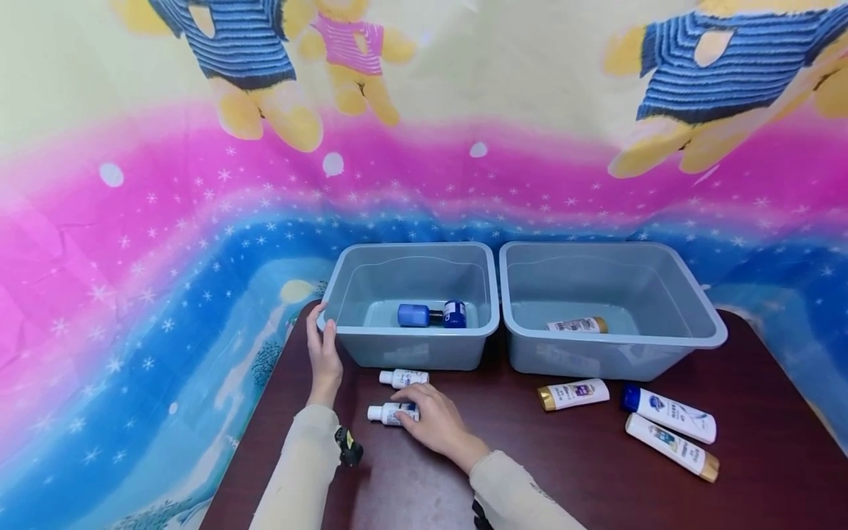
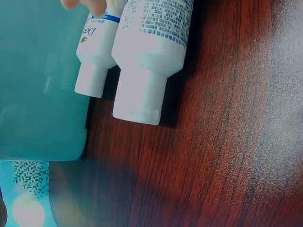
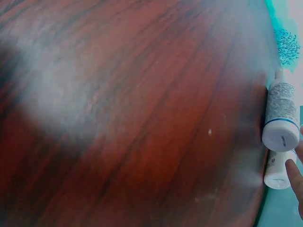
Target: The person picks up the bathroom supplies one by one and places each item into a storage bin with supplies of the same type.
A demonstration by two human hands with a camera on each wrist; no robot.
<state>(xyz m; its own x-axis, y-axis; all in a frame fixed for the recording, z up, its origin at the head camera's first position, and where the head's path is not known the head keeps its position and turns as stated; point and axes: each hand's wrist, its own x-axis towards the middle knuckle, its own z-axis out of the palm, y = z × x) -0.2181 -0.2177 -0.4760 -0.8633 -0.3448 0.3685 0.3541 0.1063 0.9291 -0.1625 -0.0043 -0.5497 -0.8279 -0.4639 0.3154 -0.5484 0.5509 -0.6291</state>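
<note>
My left hand [image 1: 324,362] touches the front left corner of the left grey bin [image 1: 424,352], fingers extended at the rim. Over a white bottle [image 1: 380,413] lying on its side is my right hand [image 1: 433,419], its fingers reaching across it and the thumb on the near side. A second white bottle [image 1: 401,378], marked Dove, lies just behind, along the bin's front wall. The left wrist view shows fingertips [image 2: 97,6] over the smaller Dove bottle [image 2: 93,47]; the larger bottle [image 2: 144,71] lies beside it. A straight finger [image 3: 294,177] overlaps the far bottle in the right wrist view.
Two blue bottles [image 1: 414,316] lie in the left bin. The right grey bin [image 1: 603,359] holds a gold-capped bottle [image 1: 576,324]. On the table's right lie a gold-capped white bottle [image 1: 579,394], a blue-capped one [image 1: 676,416] and another gold-capped one [image 1: 669,445].
</note>
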